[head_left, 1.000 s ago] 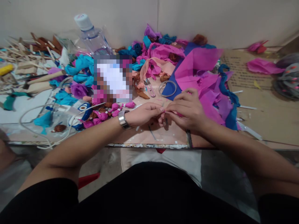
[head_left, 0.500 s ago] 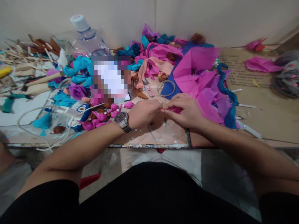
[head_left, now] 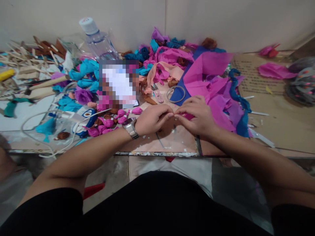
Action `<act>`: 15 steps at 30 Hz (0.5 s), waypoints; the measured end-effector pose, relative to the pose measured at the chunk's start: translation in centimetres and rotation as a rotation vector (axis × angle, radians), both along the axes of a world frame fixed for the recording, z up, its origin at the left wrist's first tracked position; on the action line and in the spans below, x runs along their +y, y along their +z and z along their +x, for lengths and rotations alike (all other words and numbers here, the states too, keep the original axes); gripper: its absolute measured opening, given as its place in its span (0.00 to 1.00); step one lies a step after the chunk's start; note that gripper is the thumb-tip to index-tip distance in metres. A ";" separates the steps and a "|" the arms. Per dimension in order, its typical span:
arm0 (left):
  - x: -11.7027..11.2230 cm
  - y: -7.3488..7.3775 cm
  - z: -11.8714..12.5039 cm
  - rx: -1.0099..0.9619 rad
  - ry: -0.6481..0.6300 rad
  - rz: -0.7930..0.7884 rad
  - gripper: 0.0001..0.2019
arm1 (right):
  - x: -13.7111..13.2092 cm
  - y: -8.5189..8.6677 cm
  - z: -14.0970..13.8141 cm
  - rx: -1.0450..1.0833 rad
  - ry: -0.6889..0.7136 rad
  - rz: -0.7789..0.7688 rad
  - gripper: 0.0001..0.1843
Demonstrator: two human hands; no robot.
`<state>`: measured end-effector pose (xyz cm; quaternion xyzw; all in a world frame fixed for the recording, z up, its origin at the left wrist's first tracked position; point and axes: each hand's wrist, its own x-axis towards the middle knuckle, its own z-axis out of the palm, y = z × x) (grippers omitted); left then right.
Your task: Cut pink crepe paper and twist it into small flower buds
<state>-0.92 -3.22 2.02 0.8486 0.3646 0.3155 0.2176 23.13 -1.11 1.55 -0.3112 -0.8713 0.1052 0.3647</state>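
Observation:
My left hand and my right hand meet fingertip to fingertip over the table's near middle. Both are pinched closed on a small piece of pink crepe paper, most of it hidden under my right fingers. A wristwatch sits on my left wrist. Just left of my hands lies a row of small pink paper buds. A heap of pink, purple and blue crepe sheets lies right behind my right hand.
A small pair of snips and a metal ring lie beyond my hands. A water bottle stands at the back left, near wooden sticks, a white cable and teal paper flowers. The table edge runs below my wrists.
My hands have drawn closer together and shifted slightly away from me. My left wrist rolled, turning the watch face up and then away, while the pinch on the pink paper held.

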 end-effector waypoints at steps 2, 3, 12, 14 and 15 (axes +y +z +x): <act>0.1 -0.3 -0.1 0.067 0.011 0.122 0.15 | 0.0 -0.1 0.0 -0.003 -0.005 -0.005 0.07; 0.1 -0.5 -0.1 0.094 0.009 0.168 0.14 | 0.0 -0.1 0.0 -0.007 -0.006 -0.007 0.06; 0.0 -0.6 -0.3 0.169 0.004 0.325 0.09 | -0.1 0.0 -0.1 -0.029 -0.010 0.001 0.06; 0.0 -0.5 -0.3 0.173 0.002 0.335 0.08 | -0.1 0.0 -0.2 -0.026 -0.007 0.003 0.06; 0.0 -0.5 -0.3 0.171 -0.002 0.338 0.08 | -0.1 0.0 -0.2 -0.023 -0.007 0.004 0.06</act>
